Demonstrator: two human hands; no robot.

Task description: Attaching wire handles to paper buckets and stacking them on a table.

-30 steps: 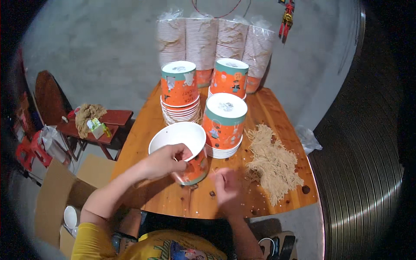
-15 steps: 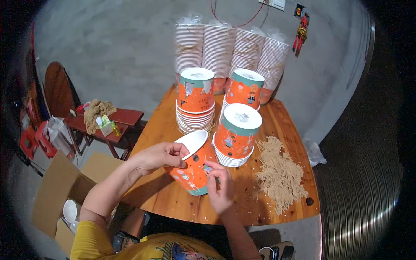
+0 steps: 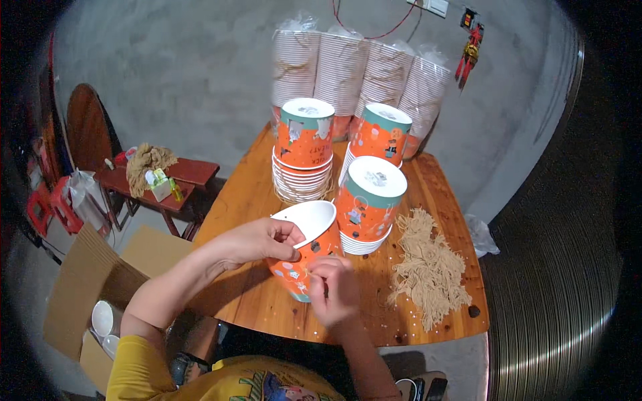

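Observation:
My left hand (image 3: 271,240) grips the rim of an orange paper bucket (image 3: 289,274), thumb outside and fingers inside. The bucket is tilted, its white mouth up and its green base low over the table edge. Against its printed side, my right hand (image 3: 332,291) is closed in a pinch; a thin tan bit shows at the fingertips, too small to name. Just beyond stands an upside-down bucket stack (image 3: 371,207), with another inverted stack (image 3: 306,144) behind to the left and a third (image 3: 384,134) at the back right.
A heap of tan strings (image 3: 431,271) lies on the wooden table (image 3: 234,307) at right. Tall plastic-wrapped bucket stacks (image 3: 338,70) line the back. An open cardboard box (image 3: 80,294) holding white cups is at lower left, near a red bench (image 3: 194,174).
The bucket and both hands have shifted slightly right in view. My right fingers have curled in closer and turned against the bucket's side. My left hand keeps its hold on the rim.

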